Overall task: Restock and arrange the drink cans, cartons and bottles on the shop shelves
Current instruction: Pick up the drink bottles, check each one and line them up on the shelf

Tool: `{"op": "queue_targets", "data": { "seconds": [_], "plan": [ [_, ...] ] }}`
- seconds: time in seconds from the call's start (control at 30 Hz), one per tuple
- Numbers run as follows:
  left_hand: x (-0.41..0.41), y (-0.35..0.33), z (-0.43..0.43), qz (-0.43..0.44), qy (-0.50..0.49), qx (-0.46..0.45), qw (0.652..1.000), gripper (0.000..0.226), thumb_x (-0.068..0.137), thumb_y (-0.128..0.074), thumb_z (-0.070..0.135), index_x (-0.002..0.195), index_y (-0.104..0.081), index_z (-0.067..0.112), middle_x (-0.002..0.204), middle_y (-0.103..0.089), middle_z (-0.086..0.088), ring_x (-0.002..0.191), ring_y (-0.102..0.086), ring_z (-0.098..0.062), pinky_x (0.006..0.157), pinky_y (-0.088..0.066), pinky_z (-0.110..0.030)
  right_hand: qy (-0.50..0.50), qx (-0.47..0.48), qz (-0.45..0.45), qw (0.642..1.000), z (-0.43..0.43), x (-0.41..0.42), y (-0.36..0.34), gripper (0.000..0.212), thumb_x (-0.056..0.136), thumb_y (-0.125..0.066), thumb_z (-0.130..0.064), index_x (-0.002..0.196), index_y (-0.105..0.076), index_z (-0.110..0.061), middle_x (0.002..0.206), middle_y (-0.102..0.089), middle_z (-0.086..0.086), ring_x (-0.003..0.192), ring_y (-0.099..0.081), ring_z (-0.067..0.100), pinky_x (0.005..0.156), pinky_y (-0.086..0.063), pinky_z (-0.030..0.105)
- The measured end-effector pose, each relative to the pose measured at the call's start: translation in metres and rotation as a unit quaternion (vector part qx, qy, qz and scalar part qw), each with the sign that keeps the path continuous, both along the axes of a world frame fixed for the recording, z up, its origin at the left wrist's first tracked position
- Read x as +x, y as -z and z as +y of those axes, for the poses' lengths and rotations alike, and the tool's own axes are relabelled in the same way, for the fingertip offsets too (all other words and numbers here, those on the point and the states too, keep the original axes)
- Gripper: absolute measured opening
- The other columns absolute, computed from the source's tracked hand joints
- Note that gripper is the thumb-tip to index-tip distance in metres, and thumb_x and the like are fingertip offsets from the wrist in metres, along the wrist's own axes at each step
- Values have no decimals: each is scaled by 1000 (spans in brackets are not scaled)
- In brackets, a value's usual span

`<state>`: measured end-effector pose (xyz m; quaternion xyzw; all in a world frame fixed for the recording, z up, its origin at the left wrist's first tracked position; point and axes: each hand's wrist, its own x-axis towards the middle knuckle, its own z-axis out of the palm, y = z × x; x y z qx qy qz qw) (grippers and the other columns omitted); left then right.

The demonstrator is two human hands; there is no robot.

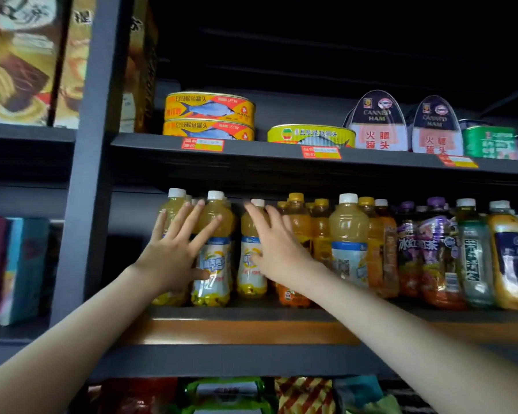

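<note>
Left hand (174, 252) and right hand (277, 249), fingers (205, 233) splayed and grasping nothing, press yellow bottles (214, 264) on the shelf (222, 313). Risk: an uneven push may topple the tightly packed orange bottles (320, 234) beside them.

Toward the right end of the upper shelf (260, 150), the left ham tin (377, 124) and the right ham tin (435, 128) each read "CANNED HAM" in pale letters, with red "火腿罐头" beneath. On the lower shelf (251, 313), a purple bottle (431, 246) reads "冰红茶". The price tags (202, 144) on the upper shelf's front edge are too blurred to read.
</note>
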<state>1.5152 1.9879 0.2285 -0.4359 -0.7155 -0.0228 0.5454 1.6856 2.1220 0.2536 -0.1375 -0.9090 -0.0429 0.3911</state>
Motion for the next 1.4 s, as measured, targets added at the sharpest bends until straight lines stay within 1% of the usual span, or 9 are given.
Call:
{"op": "queue_targets", "data": {
  "seconds": [0.33, 0.67, 0.8, 0.9, 1.03, 1.1, 1.17, 1.23, 1.4],
  "plan": [
    [-9, 4, 2, 21, 14, 9, 1000, 132, 34, -83, 72, 145, -30, 23, 144, -46, -21, 130, -48, -39, 99, -41, -64, 128, -130, -39, 982, 23, -87, -13, 102, 88, -63, -1, 152, 7, -40, 156, 29, 9, 147, -2, 41, 112, -36, 48],
    [1, 0, 1, -16, 15, 10, 1000, 126, 37, -85, 68, 144, -43, 18, 142, -47, -24, 128, -48, -43, 100, -31, -67, 10, -110, 103, 988, 15, -69, -6, 77, 84, -68, -2, 144, -32, -34, 155, -6, 4, 132, -38, 33, 101, -48, 40],
    [22, -1, 2, -104, 23, 7, 994, 104, 83, -57, 67, 154, 8, 27, 161, 12, -16, 148, 10, -35, 114, 8, -57, -71, -64, 133, 987, 7, -36, 3, 72, 82, -71, -2, 136, -41, -37, 153, -11, -4, 130, -41, 28, 96, -49, 34],
    [46, 3, 4, -212, 89, 32, 973, 87, 90, -51, 61, 154, -2, 29, 160, 20, -7, 146, 22, -27, 114, 14, -53, -133, -32, 147, 980, 0, -6, 8, 68, 82, -73, -2, 133, -44, -36, 150, -11, -11, 134, -34, 21, 102, -44, 30],
    [76, 17, 5, -231, 177, 98, 952, 77, 87, -55, 60, 150, -26, 27, 162, -1, -9, 149, 8, -25, 116, 10, -51, -182, 70, 144, 970, -16, 34, 19, 69, 82, -73, -2, 129, -41, -41, 143, -11, -19, 134, -25, 16, 106, -38, 28],
    [94, 19, 2, -224, 232, 130, 938, 73, 84, -51, 61, 144, -42, 21, 157, -22, -15, 147, -13, -32, 116, -4, -58, -201, 131, 190, 952, -26, 51, 22, 72, 78, -76, 0, 127, -39, -38, 144, -14, -10, 132, -25, 19, 107, -33, 25],
    [110, 19, -4, -209, 292, 151, 921, 70, 81, -46, 58, 135, -52, 15, 146, -43, -15, 139, -34, -34, 112, -25, -61, -234, 146, 252, 928, -38, 69, 22, 73, 73, -80, 2, 126, -42, -31, 142, -20, -4, 131, -26, 15, 108, -25, 9],
    [136, 19, -13, -231, 350, 163, 893, 66, 84, -48, 55, 135, -51, 14, 138, -51, -6, 133, -41, -24, 109, -35, -48, -264, 105, 293, 913, -53, 91, 21, 73, 72, -81, 0, 126, -43, -30, 140, -23, -5, 129, -25, 3, 104, -24, 1],
    [219, 44, -42, -313, 432, 155, 832, 58, 87, -60, 44, 138, -42, 25, 123, -59, 10, 111, -56, -4, 89, -47, -22, -321, -30, 331, 887, -80, 166, 41, 73, 72, -81, -7, 127, -45, -37, 139, -25, -11, 128, -37, 1, 91, -52, 27]
  ]
}}
